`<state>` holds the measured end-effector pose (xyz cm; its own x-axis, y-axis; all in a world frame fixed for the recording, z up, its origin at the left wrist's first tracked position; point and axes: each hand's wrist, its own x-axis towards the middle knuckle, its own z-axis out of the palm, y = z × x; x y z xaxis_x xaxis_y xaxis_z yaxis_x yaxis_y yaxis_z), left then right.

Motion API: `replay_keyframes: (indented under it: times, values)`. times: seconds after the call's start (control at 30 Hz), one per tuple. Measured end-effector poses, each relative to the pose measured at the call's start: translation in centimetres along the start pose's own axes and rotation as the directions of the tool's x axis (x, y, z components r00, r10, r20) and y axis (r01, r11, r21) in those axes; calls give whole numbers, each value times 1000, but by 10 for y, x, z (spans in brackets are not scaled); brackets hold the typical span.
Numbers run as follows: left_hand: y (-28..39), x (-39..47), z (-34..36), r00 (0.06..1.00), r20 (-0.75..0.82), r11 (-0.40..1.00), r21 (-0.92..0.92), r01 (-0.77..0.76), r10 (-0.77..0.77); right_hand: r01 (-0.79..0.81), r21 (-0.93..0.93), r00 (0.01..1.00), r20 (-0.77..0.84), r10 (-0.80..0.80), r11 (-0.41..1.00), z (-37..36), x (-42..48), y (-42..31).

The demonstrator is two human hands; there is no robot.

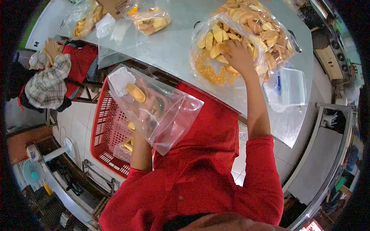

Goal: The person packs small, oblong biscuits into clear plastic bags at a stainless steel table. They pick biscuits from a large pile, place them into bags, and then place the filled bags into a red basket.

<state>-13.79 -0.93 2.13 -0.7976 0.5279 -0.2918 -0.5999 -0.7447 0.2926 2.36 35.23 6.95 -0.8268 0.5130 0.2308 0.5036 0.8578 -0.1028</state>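
My left hand (146,101) supports a clear plastic bag (176,115) from beneath, over a red basket; its fingers show through the film. A white lace-edged paper (122,79) and one oblong golden piece of bread or pastry (136,93) lie in the bag's far left end. On the metal table, my right hand (238,56) reaches into a large open clear bag of similar golden pieces (214,37). Its fingers rest on a piece (221,49); whether they grip it is unclear. Crumbs (215,75) lie in the large bag's near side.
The red plastic basket (99,124) below holds packed pieces. Smaller filled bags (151,23) sit at the table's far left. Clear bags (293,86) and lace-edged papers (273,99) lie right of my right forearm. A co-worker in a plaid shirt (47,83) is at the left.
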Motion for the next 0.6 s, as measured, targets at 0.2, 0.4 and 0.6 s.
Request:
replay_keyframes:
  times: [0.2,0.4,0.6]
  values:
    - [7,-20,30,995,-72,985,-164,51,-63,-389,862,859,467,210,-324,-39,-47,-18]
    - [-3,-6,37,987,102,984,-117,138,-126,-481,876,851,475,223,-32,-46,-91,-16]
    - [-28,30,22,998,31,968,-243,63,-57,85,809,919,162,-359,582,-91,-126,-130]
